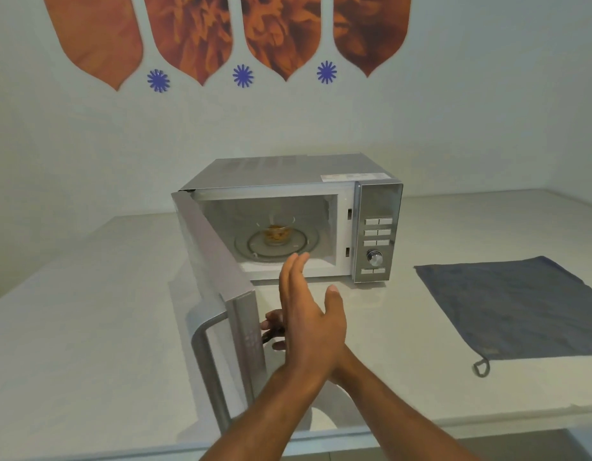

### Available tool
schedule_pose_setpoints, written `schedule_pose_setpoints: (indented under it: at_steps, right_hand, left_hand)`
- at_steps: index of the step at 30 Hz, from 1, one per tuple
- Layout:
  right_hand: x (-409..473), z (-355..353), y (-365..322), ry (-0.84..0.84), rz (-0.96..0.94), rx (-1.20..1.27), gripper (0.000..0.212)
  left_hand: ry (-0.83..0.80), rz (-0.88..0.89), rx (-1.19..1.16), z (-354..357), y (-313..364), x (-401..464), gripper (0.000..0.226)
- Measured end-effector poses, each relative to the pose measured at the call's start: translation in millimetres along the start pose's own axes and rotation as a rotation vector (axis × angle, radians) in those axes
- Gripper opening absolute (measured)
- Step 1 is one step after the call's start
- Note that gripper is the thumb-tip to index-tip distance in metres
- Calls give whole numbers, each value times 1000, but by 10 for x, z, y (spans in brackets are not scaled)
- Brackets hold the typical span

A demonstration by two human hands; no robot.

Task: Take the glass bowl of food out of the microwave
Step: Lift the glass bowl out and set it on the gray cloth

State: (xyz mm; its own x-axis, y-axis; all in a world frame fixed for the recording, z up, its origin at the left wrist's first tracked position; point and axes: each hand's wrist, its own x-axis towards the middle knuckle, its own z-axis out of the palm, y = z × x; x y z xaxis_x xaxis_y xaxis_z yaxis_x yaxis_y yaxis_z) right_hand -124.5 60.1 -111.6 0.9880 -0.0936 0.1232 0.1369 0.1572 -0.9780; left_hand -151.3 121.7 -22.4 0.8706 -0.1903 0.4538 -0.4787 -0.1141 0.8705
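a small glass bowl (275,235) sits in the middle of the round glass plate (277,244) inside the microwave (288,217), clear-walled, with orange-brown food showing through it. the microwave door (218,287) hangs wide open to the left of the cavity. in front of the microwave, the left hand (309,314) is flat and released, fingers straight and pointing at the cavity, touching nothing. the right hand (274,329) is mostly hidden behind it, fingers curled near the door's edge; i cannot tell if it grips anything. a dark blue cloth (514,304) lies on the counter (88,344) to the right of the microwave.
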Motion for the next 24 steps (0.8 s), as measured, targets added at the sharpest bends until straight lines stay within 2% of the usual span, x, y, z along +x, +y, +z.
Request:
schedule_pose_setpoints:
  at_steps: [3,5,7,10,15,24]
  right_hand:
    - [-1,93,-115,2,-21,-164,39]
    - [54,164,-181,56,-46,-275,26]
    - [109,198,-232,95,-79,-348,27]
    - [183,191,-307,164,-83,-267,25]
    - [381,15,-333,327,-105,-125,25]
    - [865,-352,-489,549,-152,-157,21]
  left_hand:
    - [114,-53,-37,-139,-30,47,57]
    - [128,-95,-52,-245,-90,105,56]
    - [104,-119,-71,-341,-167,165,56]
    - [108,-117,-65,-425,-279,236,55]
    - [207,-137,-31,-516,-449,427,52]
    - [268,-252,-38,-357,-664,945,51]
